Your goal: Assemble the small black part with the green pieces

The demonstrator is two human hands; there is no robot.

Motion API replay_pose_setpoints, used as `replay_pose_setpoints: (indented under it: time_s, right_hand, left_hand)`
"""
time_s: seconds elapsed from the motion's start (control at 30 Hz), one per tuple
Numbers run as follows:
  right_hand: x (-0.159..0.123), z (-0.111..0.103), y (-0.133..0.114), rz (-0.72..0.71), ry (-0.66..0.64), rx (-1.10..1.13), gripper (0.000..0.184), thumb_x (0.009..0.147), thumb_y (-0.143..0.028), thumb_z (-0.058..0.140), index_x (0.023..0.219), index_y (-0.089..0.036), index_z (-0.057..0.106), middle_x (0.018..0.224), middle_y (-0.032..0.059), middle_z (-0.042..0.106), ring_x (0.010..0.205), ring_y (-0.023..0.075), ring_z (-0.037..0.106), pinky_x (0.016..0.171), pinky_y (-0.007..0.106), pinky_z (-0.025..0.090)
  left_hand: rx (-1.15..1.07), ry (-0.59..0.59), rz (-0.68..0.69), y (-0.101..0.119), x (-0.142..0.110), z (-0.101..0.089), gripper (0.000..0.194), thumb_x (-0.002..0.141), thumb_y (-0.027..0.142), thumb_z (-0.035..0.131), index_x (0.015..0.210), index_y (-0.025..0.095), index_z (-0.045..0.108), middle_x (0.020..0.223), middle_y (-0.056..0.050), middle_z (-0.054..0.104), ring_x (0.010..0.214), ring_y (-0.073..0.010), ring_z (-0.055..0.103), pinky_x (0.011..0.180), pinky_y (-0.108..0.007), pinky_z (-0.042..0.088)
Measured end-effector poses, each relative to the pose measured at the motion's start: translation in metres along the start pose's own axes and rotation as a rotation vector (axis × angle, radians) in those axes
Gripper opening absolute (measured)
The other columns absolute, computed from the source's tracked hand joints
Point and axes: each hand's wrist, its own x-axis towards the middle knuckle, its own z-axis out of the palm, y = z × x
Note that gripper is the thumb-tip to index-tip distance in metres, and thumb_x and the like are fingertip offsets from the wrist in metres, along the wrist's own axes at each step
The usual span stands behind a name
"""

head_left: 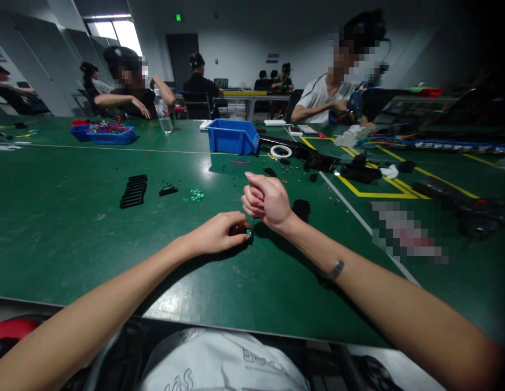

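Note:
My left hand (220, 233) rests low over the green table, its fingers curled and pinching a small dark part with a green piece (248, 232) at the fingertips. The palm side and most of that part are hidden. Just above and to the right, my right hand (269, 201) is closed in a fist with the thumb on top; what it grips, if anything, is hidden. To the left of my hands lie a small pile of green pieces (196, 195), a dark part with green bits (168, 189) and a row of black strips (133, 191).
A blue bin (232, 137) and a white tape roll (281, 151) stand beyond my hands, with small bits scattered nearby. A blue tray (112, 136) and a water bottle (164, 114) are farther left. A power drill (476, 212) lies right. Co-workers sit across the table.

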Motion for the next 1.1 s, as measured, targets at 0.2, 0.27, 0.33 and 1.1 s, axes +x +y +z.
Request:
replay_pose_setpoints:
  time_s: [0.2,0.27,0.33,1.1]
  right_hand:
    - [-0.003,-0.0012,0.0028,-0.013,0.013,-0.045,0.057,0.085,-0.041,0.065,0.045,-0.022,0.03,0.035,-0.0078,0.027,0.029,0.0043,0.025,0.034,0.022,0.017]
    - [-0.0027,-0.0014,0.0032,-0.015,0.01,-0.046,0.057,0.085,-0.042,0.065,0.045,-0.022,0.029,0.035,-0.0077,0.027,0.029,0.0044,0.025,0.034,0.022,0.017]
    - [-0.0026,-0.0018,0.0036,-0.019,0.003,-0.049,0.057,0.086,-0.041,0.064,0.045,-0.022,0.03,0.035,-0.0077,0.028,0.03,0.0045,0.025,0.034,0.022,0.017]
    - [-0.0054,-0.0033,0.0094,-0.091,-0.036,-0.05,0.051,0.087,-0.033,0.062,0.045,-0.022,0.035,0.036,-0.0078,0.031,0.03,0.0046,0.026,0.034,0.022,0.018]
  left_hand:
    - [-0.016,-0.005,-0.01,0.0018,0.0004,0.0003,0.017,0.094,0.03,0.06,0.102,0.015,0.062,0.085,-0.002,0.061,0.073,-0.0137,0.054,0.068,-0.025,0.042]
    - [-0.021,-0.006,-0.017,0.0024,0.0005,0.0002,0.017,0.094,0.03,0.06,0.101,0.015,0.063,0.085,-0.002,0.061,0.073,-0.0138,0.054,0.068,-0.025,0.043]
    - [-0.023,-0.006,-0.023,0.0029,0.0007,0.0002,0.017,0.094,0.031,0.06,0.101,0.015,0.063,0.085,-0.002,0.061,0.073,-0.0139,0.054,0.068,-0.025,0.043]
    - [-0.028,-0.011,0.008,0.0031,0.0025,0.0011,0.017,0.095,0.027,0.059,0.106,0.015,0.063,0.09,-0.004,0.066,0.077,-0.0151,0.057,0.072,-0.027,0.044]
